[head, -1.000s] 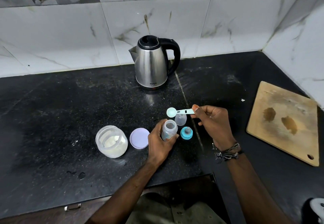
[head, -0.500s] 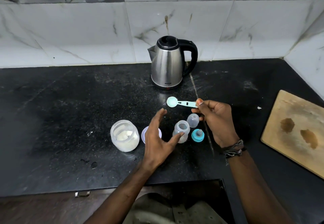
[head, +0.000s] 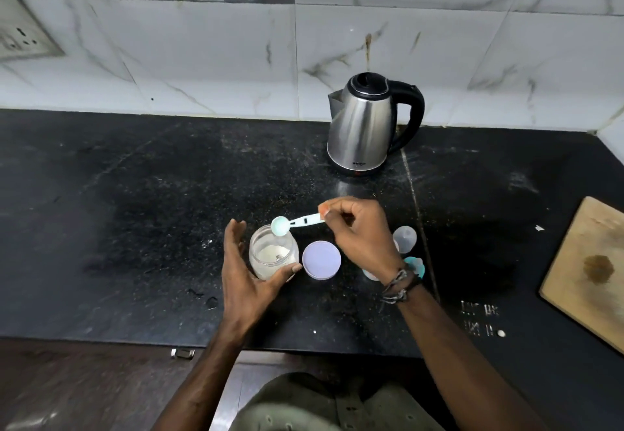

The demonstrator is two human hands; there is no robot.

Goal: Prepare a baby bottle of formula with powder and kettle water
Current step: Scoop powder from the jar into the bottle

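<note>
A glass jar of white powder [head: 273, 255] stands open on the black counter [head: 135, 211]. My left hand [head: 244, 273] cups around it with fingers spread, the thumb touching its front. My right hand [head: 359, 233] pinches the handle of a pale teal measuring scoop [head: 297, 223], whose bowl hangs over the jar's mouth. The jar's lilac lid [head: 321, 259] lies just to the right. My right wrist hides most of the baby bottle [head: 368, 274]. The teal teat ring [head: 416, 265] and clear cap [head: 404, 238] sit beside it. A steel kettle [head: 366, 126] stands behind.
A wooden cutting board [head: 587, 272] lies at the right edge of the counter. A marble-tiled wall [head: 236, 59] runs along the back, with a switch plate [head: 20, 30] at the upper left. A drawer handle [head: 182, 353] shows under the counter's front edge.
My left hand let go of the bottle and moved left to the powder jar. My right hand carried the scoop left until it came over the jar's mouth. The camera view shifted left.
</note>
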